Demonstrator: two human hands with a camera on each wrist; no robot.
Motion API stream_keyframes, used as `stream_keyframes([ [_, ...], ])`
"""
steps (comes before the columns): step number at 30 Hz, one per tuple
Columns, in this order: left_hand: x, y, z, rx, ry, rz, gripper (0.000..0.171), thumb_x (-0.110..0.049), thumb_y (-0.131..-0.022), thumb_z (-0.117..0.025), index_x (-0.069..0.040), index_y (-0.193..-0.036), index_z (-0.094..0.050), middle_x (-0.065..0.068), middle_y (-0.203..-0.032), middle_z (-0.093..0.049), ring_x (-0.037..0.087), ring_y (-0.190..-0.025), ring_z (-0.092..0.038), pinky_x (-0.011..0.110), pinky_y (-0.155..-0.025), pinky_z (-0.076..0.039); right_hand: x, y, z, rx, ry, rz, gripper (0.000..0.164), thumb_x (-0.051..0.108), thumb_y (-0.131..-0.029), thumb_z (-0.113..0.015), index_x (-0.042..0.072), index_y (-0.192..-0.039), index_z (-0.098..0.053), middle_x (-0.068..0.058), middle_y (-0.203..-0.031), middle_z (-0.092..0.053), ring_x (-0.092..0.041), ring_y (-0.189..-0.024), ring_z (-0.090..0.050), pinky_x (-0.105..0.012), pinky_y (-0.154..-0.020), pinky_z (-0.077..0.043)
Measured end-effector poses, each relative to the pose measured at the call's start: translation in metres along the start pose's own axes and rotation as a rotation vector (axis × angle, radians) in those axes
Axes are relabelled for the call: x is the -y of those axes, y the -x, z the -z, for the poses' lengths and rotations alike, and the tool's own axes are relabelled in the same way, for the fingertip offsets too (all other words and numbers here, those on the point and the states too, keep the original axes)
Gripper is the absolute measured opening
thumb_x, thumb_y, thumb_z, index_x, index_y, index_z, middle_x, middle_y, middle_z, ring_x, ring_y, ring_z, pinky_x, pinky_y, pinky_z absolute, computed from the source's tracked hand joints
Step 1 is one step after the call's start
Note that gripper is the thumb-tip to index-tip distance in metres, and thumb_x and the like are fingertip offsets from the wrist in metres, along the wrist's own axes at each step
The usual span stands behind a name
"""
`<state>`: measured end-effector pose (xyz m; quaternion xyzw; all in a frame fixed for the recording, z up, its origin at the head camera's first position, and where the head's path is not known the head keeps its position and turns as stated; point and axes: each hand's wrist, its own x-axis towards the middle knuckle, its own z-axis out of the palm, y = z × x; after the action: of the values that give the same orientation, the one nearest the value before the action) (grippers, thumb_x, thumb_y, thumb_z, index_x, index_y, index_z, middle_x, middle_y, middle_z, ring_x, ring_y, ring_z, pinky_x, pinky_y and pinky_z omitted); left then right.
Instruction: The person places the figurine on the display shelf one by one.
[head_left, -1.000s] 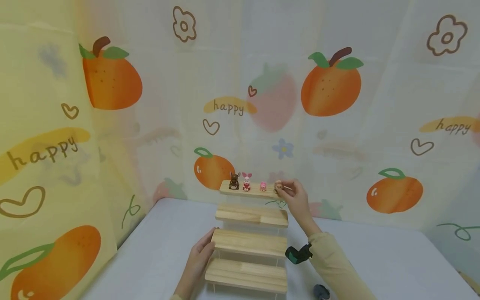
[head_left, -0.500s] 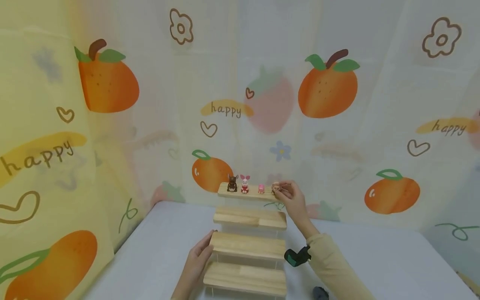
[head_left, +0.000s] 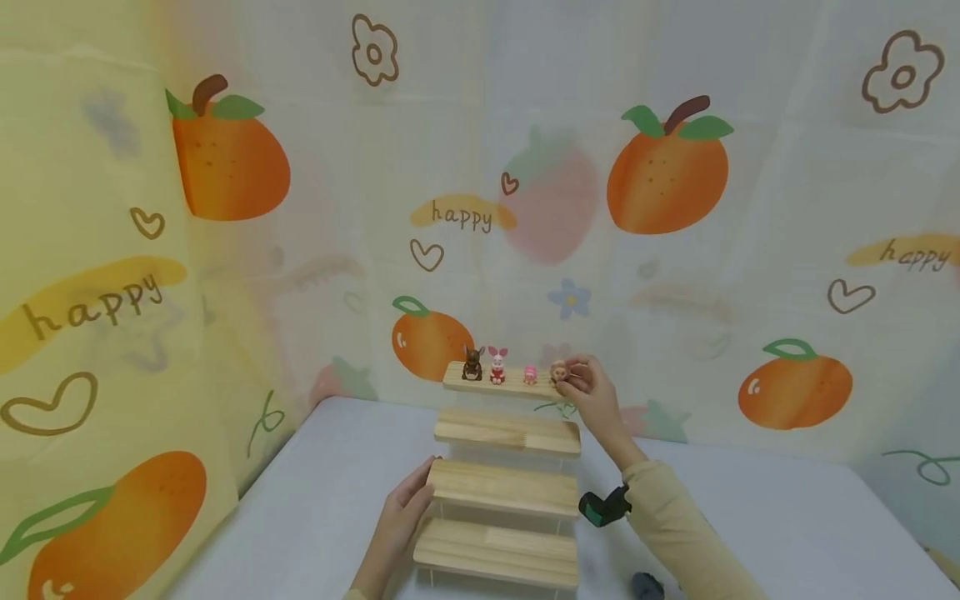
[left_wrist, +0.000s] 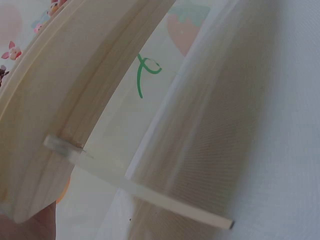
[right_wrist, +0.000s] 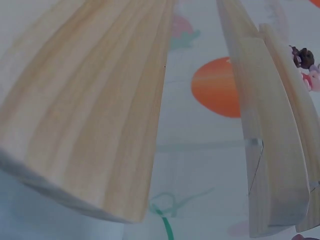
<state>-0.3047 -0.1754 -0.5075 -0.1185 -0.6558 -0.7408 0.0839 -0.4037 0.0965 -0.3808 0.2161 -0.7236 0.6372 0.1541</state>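
A stepped wooden display stand has several plank tiers on thin clear legs. On its top tier (head_left: 495, 387) sit a dark brown eared figurine (head_left: 472, 364), a pink-and-white piglet figurine (head_left: 497, 367) and a small pink figurine (head_left: 530, 375). At that tier's right end, my right hand (head_left: 596, 396) pinches a tan-brown figurine (head_left: 559, 373) between thumb and fingers. My left hand (head_left: 405, 504) grips the left end of a lower tier (head_left: 504, 485). In the left wrist view, only a bit of the hand (left_wrist: 42, 225) shows beneath a plank (left_wrist: 65, 75); the right hand is outside the right wrist view.
The stand is on a white-covered table (head_left: 300, 492). Behind it hangs a fruit-printed backdrop (head_left: 480, 100), close to the top tier. A small dark object (head_left: 647, 586) lies by the right forearm, which wears a black wrist mount (head_left: 603, 506).
The head view has shifted slightly and come back. Both hands keep their places, and the tan-brown figurine stays at the top tier's right end with its face a little clearer.
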Motion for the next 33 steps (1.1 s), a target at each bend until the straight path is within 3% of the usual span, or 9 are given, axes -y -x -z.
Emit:
stream_keyframes([
  [9, 0.002, 0.004, 0.001, -0.019, -0.01, 0.03, 0.054, -0.017, -0.091, -0.052, 0.009, -0.133, -0.031, 0.021, -0.137, -0.031, 0.027, -0.127, -0.026, 0.018, -0.097, -0.029, 0.0, 0.002, 0.001, 0.058, -0.011, -0.013, 0.044, -0.009, -0.081, -0.058, -0.003, -0.122, -0.042, -0.026, -0.118, -0.047, -0.037, -0.106, -0.049, -0.025, -0.079, -0.049],
  [17, 0.0, 0.001, 0.001, -0.001, -0.007, 0.008, 0.052, -0.016, -0.091, -0.05, 0.009, -0.133, -0.032, 0.021, -0.137, -0.031, 0.028, -0.127, -0.025, 0.016, -0.096, -0.028, 0.0, 0.004, 0.01, 0.107, 0.038, -0.023, 0.05, -0.003, -0.082, -0.06, -0.005, -0.127, -0.037, -0.023, -0.127, -0.04, -0.034, -0.115, -0.043, -0.026, -0.085, -0.045],
  [27, 0.001, 0.002, -0.002, -0.007, -0.009, 0.002, 0.05, -0.013, -0.091, -0.05, 0.011, -0.132, -0.032, 0.021, -0.137, -0.031, 0.025, -0.126, -0.028, 0.016, -0.095, -0.03, 0.003, 0.012, 0.023, 0.143, 0.114, -0.018, 0.052, 0.003, -0.083, -0.062, -0.01, -0.125, -0.035, -0.026, -0.126, -0.04, -0.035, -0.115, -0.043, -0.045, -0.093, -0.038],
  [30, 0.0, 0.002, -0.002, 0.007, -0.032, -0.005, 0.05, -0.015, -0.092, -0.049, 0.01, -0.133, -0.031, 0.021, -0.137, -0.031, 0.025, -0.126, -0.028, 0.017, -0.096, -0.029, 0.002, 0.018, 0.028, 0.113, 0.124, 0.005, 0.044, 0.004, -0.085, -0.06, -0.01, -0.121, -0.04, -0.026, -0.123, -0.044, -0.034, -0.114, -0.044, -0.042, -0.093, -0.038],
  [33, -0.002, 0.001, 0.0, -0.001, -0.05, -0.008, 0.05, -0.015, -0.092, -0.049, 0.009, -0.132, -0.033, 0.019, -0.137, -0.033, 0.025, -0.126, -0.027, 0.016, -0.096, -0.028, 0.0, 0.024, 0.03, 0.084, 0.098, 0.034, 0.036, 0.003, -0.086, -0.058, -0.009, -0.117, -0.044, -0.025, -0.12, -0.047, -0.034, -0.113, -0.045, -0.032, -0.092, -0.041],
])
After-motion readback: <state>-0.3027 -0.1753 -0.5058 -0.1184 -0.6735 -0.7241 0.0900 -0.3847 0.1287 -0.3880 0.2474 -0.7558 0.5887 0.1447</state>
